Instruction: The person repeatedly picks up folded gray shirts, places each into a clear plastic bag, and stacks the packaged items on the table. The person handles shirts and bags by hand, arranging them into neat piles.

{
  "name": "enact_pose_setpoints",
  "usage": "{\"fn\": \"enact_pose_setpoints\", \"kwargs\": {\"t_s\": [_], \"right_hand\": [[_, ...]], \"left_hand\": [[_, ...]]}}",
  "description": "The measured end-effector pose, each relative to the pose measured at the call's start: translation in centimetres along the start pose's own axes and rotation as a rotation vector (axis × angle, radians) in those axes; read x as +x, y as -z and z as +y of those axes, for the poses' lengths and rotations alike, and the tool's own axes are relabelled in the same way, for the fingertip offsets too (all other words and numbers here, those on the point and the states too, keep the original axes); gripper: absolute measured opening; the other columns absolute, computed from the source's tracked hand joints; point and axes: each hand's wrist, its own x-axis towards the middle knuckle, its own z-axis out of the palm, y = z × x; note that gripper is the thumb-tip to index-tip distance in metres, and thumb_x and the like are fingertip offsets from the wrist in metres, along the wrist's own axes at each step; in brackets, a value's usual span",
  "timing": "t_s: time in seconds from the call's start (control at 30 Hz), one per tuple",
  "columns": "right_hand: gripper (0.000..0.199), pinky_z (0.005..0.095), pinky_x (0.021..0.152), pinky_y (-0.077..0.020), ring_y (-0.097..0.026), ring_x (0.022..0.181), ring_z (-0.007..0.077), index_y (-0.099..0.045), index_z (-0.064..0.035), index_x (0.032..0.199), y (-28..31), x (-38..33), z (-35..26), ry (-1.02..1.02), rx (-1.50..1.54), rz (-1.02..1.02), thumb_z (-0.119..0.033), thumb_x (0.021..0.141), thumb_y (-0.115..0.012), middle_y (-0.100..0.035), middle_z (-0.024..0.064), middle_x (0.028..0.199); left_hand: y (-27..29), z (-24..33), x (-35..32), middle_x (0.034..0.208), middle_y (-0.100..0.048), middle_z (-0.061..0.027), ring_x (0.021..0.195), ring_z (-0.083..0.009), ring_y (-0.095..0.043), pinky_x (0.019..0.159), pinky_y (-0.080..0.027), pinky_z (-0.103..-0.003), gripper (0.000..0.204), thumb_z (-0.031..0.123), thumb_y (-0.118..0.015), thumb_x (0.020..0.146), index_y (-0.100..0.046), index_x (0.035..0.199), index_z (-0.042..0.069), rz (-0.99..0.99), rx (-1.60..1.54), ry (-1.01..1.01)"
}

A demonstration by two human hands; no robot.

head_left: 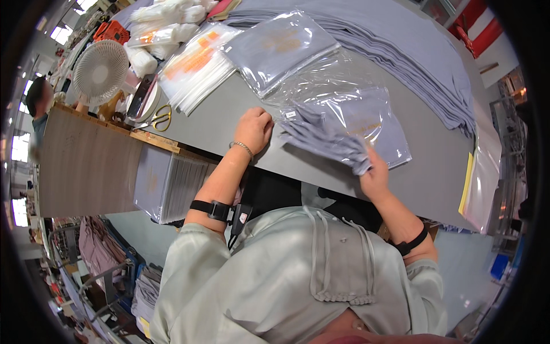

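My right hand point(375, 174) is closed around one end of a folded grey-lavender cloth point(326, 142), held at a slant and slightly blurred. Under and behind the cloth lies a clear plastic bag point(392, 129) with a flat lavender fabric piece inside and faint gold print on top. Crumpled clear film point(321, 71) spreads just beyond it. My left hand point(255, 129), with a bracelet at the wrist, rests on the grey table point(197, 129) with its fingers curled in. Whatever those fingers hold, if anything, is hidden.
Another bagged lavender piece point(286, 49) and a stack of white plastic bags point(200, 66) lie farther back. Lavender fabric layers point(401, 63) cover the far right. Yellow-handled scissors point(160, 119) and a white fan point(101, 71) are at left. Bagged goods point(172, 186) fill a shelf below.
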Motion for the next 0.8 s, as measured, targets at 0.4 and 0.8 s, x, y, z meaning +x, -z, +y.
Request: {"fn": "enact_pose_setpoints", "kwargs": {"t_s": [0.4, 0.8], "right_hand": [[0.058, 0.0486, 0.1, -0.0354, -0.046, 0.121, 0.0318, -0.052, -0.006, 0.117, -0.9, -0.8, -1.4, 0.555, -0.453, -0.378, -0.005, 0.061, -0.067, -0.049, 0.0143, 0.129], [0.063, 0.0477, 0.097, -0.0366, -0.041, 0.122, 0.0337, -0.05, -0.0092, 0.126, -1.2, 7.6, -6.2, 0.352, -0.349, -0.573, -0.03, 0.071, -0.073, -0.04, 0.015, 0.137]], "left_hand": [[0.3, 8.0, -4.5, 0.071, -0.063, -0.0097, 0.065, -0.014, -0.062, 0.06, -0.049, -0.028, 0.017, 0.008, -0.052, 0.082, -0.058, 0.09, -0.006, -0.094, -1.056, 0.81], [0.3, 4.7, -3.0, 0.074, -0.062, -0.0131, 0.063, -0.0225, -0.06, 0.062, -0.049, -0.034, 0.037, 0.007, -0.061, 0.077, -0.051, 0.111, -0.002, -0.163, -0.567, 0.606]]}}
